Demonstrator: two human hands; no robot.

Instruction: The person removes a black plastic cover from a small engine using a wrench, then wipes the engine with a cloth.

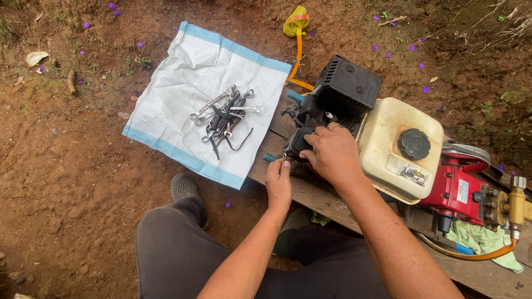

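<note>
Head view. A small petrol engine (354,119) with a black ribbed plastic cover, cream fuel tank (388,144) and black round cap (414,144) sat on a weathered wooden plank bench (310,194) laid over bare red soil. Both hands were at its near, left-hand end. The right hand (332,155) lay on top of the black engine body, fingers curled over it in a grasp. The left hand (279,182) sat just below and beside it, fingertips pinched at a small part on the engine's lower edge; what it gripped could not be told. The engine's long axis ran from upper left to lower right, ending at a red pump block (457,191) with brass fittings (515,205). Well to the left, loose metal spanners (224,116) lay heaped on a white woven sack with blue edges (183,83).
</note>
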